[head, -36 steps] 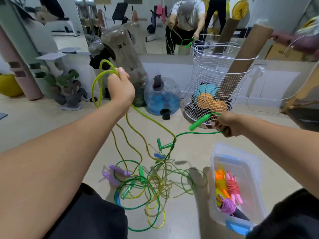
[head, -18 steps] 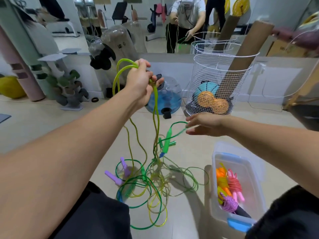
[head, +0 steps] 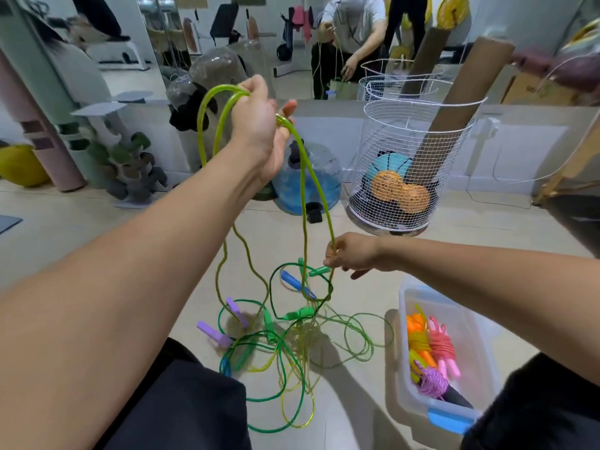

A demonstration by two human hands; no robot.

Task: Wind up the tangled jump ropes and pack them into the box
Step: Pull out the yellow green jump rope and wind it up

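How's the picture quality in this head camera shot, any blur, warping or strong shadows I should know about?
Head view: wide-angle warping bends the forearms and the white wire basket; the tangled green and yellow jump ropes on the floor stay fairly sharp and cast soft shadows; the top right corner is smeared by blur; the left hand and right hand are evenly lit, with no harsh glare.

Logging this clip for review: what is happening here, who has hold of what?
A person is sorting tangled jump ropes. The left hand holds loops of a yellow-green rope up high, while the right hand pinches the same rope lower down. The rest of the tangle, green and yellow ropes with purple, green and blue handles, lies on the floor. The clear box on the right already contains several wound ropes.
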